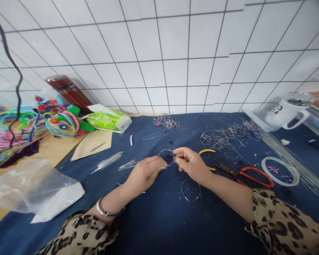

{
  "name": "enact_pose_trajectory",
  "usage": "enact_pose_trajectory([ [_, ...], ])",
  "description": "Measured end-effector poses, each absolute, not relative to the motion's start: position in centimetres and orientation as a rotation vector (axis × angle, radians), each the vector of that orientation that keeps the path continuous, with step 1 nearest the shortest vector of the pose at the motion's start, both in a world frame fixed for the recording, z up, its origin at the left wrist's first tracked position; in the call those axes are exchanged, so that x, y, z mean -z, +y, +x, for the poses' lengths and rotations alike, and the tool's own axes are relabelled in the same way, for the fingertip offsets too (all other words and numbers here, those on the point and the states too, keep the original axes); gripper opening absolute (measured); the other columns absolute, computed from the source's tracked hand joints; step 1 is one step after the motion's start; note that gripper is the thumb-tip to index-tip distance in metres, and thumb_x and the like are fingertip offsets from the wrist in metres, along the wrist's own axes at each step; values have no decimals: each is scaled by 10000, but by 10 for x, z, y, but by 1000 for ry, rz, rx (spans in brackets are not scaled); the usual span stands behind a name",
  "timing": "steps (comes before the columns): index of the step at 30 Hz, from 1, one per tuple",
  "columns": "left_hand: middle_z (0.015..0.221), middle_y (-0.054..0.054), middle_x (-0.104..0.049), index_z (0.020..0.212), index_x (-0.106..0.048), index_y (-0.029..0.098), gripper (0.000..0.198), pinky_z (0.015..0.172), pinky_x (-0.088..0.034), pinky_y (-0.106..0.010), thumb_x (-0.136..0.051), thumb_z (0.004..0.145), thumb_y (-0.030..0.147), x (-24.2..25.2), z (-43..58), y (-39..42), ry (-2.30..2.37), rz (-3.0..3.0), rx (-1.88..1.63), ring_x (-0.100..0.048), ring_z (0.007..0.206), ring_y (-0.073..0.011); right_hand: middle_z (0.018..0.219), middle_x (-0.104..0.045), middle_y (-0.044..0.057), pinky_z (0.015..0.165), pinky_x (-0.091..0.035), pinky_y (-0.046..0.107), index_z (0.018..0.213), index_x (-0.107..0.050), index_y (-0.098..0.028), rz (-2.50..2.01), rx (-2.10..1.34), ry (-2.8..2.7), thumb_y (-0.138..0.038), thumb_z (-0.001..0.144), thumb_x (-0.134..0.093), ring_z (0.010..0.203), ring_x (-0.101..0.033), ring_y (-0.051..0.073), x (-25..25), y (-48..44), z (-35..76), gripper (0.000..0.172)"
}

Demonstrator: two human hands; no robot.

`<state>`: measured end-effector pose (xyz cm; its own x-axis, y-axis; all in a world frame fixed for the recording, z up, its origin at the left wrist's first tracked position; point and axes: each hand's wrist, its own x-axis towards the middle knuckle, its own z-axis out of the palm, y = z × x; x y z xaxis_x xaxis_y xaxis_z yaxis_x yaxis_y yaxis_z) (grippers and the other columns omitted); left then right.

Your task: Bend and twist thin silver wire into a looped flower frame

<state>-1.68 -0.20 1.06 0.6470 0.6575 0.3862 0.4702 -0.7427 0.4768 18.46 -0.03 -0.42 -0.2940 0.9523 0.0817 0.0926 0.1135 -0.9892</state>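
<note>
A thin silvery wire ring [166, 150] is held up between my two hands above the dark blue cloth. My left hand [148, 170] pinches its left and lower side, fingers closed. On the opposite side my right hand [190, 163] grips the ring between thumb and forefinger. A second wire ring [190, 201] with pink beads lies flat on the cloth, just below my right wrist. Yellow-handled pliers [207, 151] are partly covered by my right hand. Beside them rest scissors [256, 173] with red handles.
Tangled wire [220, 137] and another wire heap [166, 122] lie toward the wall. Straight wires [107, 162] are at left. A shallow round dish [280, 171] with pink beads, a white mug [289, 111], a plastic bag [37, 187], a tissue pack [107, 119] and a red flask [69, 92] surround the work area.
</note>
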Motion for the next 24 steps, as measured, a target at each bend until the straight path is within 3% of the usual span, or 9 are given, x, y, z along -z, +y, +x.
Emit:
enact_pose_trajectory([
  [5,909,-82,-623,936,-565,165,167,760,-473,-318,-419,863,134,-9,-18,-1,889,2578,-771,-570,867,-173,845,-559,5,628,-459,240,1107,-450,-209,-1104,-1102,-1625,-174,723,-540,646,-528,83,12,2,184,396],
  [15,970,-78,-624,964,-557,174,201,757,-453,-323,-410,849,100,-10,-21,0,904,2716,-692,-564,879,-177,824,-551,-9,649,-426,256,1011,-506,-216,-1272,-721,-1885,-202,720,-591,599,-481,81,11,-2,183,304],
  [24,963,-76,-621,953,-560,167,212,748,-448,-317,-405,838,79,-10,-21,1,884,2725,-624,-566,862,-176,832,-541,2,662,-408,254,1030,-539,-218,-1278,-614,-2038,-254,733,-599,638,-482,93,9,-1,186,305],
])
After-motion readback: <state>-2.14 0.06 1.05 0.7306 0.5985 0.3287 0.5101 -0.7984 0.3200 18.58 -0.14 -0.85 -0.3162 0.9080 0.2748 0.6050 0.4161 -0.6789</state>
